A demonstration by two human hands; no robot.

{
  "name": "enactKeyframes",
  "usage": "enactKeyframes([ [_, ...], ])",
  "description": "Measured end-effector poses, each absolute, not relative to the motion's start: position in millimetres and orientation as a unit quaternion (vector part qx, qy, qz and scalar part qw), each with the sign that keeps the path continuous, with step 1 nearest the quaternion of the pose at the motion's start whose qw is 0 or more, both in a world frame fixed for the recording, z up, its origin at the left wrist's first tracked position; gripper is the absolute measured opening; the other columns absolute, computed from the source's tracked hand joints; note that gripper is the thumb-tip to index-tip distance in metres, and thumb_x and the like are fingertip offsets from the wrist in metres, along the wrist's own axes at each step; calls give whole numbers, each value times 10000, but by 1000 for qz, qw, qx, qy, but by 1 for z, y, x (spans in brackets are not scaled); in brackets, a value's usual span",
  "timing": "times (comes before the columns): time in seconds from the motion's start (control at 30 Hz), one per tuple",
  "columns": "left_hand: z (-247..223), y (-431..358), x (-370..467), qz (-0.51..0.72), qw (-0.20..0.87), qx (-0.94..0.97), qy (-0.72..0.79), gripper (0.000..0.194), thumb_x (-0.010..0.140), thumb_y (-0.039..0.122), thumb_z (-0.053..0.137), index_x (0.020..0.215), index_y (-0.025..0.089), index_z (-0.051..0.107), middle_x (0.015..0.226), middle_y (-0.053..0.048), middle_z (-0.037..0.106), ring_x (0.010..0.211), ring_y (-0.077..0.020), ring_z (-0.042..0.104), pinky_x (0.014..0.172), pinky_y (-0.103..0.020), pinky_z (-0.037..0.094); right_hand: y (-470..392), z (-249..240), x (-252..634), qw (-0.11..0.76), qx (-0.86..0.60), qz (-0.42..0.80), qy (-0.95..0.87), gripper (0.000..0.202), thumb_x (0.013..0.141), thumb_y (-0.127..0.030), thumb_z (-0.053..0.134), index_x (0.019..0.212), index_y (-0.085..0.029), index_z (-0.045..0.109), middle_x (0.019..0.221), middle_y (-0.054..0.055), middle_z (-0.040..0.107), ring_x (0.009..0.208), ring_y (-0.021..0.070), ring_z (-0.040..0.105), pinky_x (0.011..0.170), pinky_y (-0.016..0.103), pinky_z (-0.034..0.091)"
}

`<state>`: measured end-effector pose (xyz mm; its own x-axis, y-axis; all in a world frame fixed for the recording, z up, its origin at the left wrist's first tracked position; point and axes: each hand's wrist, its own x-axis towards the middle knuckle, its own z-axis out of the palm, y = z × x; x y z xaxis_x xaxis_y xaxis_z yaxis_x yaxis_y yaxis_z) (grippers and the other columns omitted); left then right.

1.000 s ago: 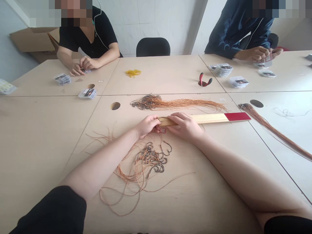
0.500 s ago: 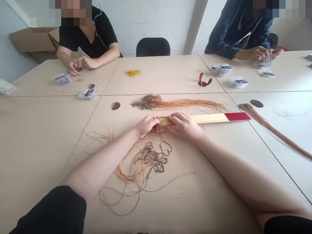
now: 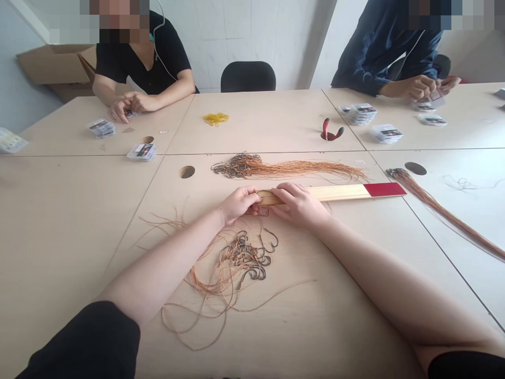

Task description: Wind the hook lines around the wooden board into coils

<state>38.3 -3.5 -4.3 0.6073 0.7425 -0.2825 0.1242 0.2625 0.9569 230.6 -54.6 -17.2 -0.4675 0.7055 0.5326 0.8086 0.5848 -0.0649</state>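
A long flat wooden strip with a dark red end lies crosswise in front of me. My left hand is closed on its left end, thumb on top. What looks like a dark curved hook shows on the wood by that thumb. My right hand wraps over the strip a little further right, fingers bent across it. A small red-edged piece peeks out below the strip between my hands. Nearer to me lies a loose tangle of fishing hooks with orange-brown lines.
Behind the strip lies a bundle of hooks with lines; another bundle is at right. Red-handled pliers stand in a table hole. Yellow bands and small plastic boxes lie farther off. Two people work across the table.
My hands and the strip stay almost exactly in place. Across the table at right, the co-worker's hands have shifted slightly with the small item they hold.
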Motion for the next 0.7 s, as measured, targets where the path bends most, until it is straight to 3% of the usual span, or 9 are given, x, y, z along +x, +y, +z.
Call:
enactKeyframes([
  [0.23,-5,-4,39,223,693,570,382,78,713,130,503,640,146,482,488,26,505,483,-79,531,463,-162,414,-55,-14,232,223,-428,-152,-863,331,891,-445,434,974,-143,540,928,89,570,807,179,525,725,295,428],
  [0.7,-4,-4,37,226,715,548,370,70,705,147,520,644,145,486,459,22,504,500,-104,572,432,-160,399,-55,-12,230,212,-438,-142,-862,302,916,-393,398,974,-139,549,919,94,562,822,176,499,714,280,416],
])
